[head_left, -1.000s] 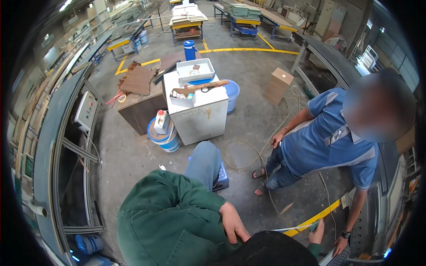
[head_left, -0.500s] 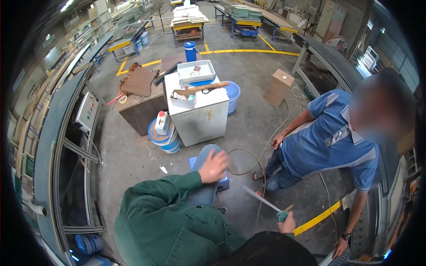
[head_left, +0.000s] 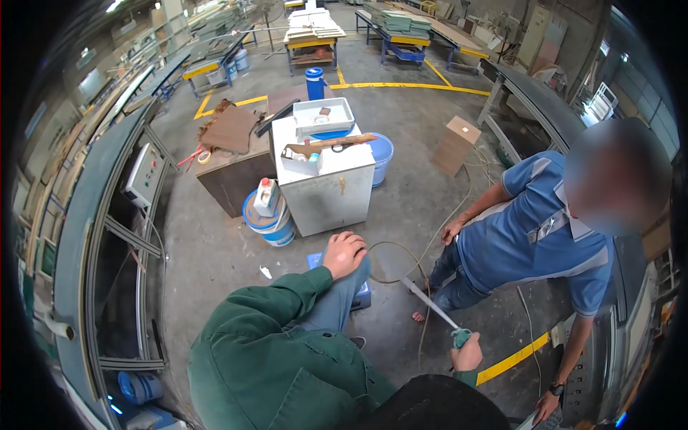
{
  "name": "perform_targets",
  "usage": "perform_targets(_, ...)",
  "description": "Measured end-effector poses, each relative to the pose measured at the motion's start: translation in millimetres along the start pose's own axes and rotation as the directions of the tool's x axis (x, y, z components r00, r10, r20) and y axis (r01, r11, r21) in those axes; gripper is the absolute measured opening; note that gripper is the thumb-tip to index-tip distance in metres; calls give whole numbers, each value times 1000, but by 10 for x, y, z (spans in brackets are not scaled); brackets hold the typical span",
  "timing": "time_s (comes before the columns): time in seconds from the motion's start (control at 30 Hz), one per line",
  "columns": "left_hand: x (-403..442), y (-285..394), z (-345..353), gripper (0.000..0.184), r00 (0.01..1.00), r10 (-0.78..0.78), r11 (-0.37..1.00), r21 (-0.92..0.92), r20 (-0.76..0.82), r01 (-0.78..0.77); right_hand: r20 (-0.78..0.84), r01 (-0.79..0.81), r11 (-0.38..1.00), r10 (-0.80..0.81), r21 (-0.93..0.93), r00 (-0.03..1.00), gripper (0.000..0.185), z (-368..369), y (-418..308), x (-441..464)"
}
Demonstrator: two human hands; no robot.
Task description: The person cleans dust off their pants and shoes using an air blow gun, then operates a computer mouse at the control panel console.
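Note:
My left hand lies on my bent knee, its fingers draped over the jeans, holding nothing. My right hand is closed around the green grip of a long, thin, pale stick. The stick slants up and to the left over the floor, toward a hose loop. Its far end blends with the grey floor, so I cannot make out its tip. Part of my right forearm is hidden behind a dark rounded shape at the bottom.
A person in a blue shirt stands at the right, one hand on a machine edge. Ahead is a white cabinet carrying a tray. Beside it stand a bucket and a brown box. A conveyor runs along the left.
My left hand, raised and blurred before, has come down onto my knee. The stick in my right hand has swung slightly, and the view has shifted a little.

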State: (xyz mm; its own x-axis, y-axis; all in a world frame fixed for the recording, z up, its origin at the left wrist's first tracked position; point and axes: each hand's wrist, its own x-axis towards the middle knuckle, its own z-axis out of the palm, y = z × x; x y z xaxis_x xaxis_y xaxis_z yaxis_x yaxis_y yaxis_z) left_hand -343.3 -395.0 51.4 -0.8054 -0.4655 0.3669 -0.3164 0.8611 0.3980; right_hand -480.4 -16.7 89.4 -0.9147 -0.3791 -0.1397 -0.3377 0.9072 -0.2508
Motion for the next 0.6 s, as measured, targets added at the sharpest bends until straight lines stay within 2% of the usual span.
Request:
perform_targets(0.1,-26,44,5,20,1000,8,999,33,-23,-8,39,3,999,-2,-33,999,39,156,118,-13)
perform_targets(0.13,-27,40,-8,20,1000,7,999,42,-20,-6,153,68,997,-60,-47,986,40,250,167,-43)
perform_targets(0.17,-34,37,-18,19,1000,13,999,44,-29,-12,160,69,997,-62,-38,985,40,405,289,-73)
perform_targets(0.23,-57,23,-39,19,999,15,999,49,-35,-13,455,134,944,20,-303,890,43,803,719,-87)
perform_targets(0.3,-73,23,-63,20,999,9,999,44,-44,-7,590,177,880,135,-440,796,43,1481,1495,-170)
perform_targets(0.33,-96,18,-67,20,999,6,999,49,-44,-4,592,183,880,129,-437,795,43,1602,1797,-279)
perform_targets(0.37,-105,4,-73,20,999,3,999,44,-36,-2,471,329,930,-218,-166,855,43,1702,2035,-338)
perform_targets(0.4,-103,-12,-85,21,1000,1,999,39,-27,1,243,506,858,-510,83,825,43,1790,2233,-385)
perform_targets(0.43,-94,-28,-102,21,1000,0,999,47,-28,1,-55,682,680,-696,270,716,43,1790,2286,-436)
perform_targets(0.47,-96,-37,-111,21,1000,-3,999,47,-23,4,-374,828,425,-747,365,549,43,1807,2327,-460)
perform_targets(0.5,-109,-33,-110,21,1000,-7,999,43,-17,7,-373,826,425,-747,370,551,43,1844,2352,-408)
perform_targets(0.53,-112,-20,-118,21,1000,-9,999,44,-9,10,278,498,861,-505,102,817,45,1648,2092,-318)
perform_targets(0.57,-93,-3,-135,21,1000,-6,998,59,-11,7,642,197,884,140,-425,754,47,1334,1730,-239)
perform_targets(0.6,-90,17,-134,21,1000,-2,997,73,-13,3,616,80,920,191,-384,764,46,896,1376,-198)
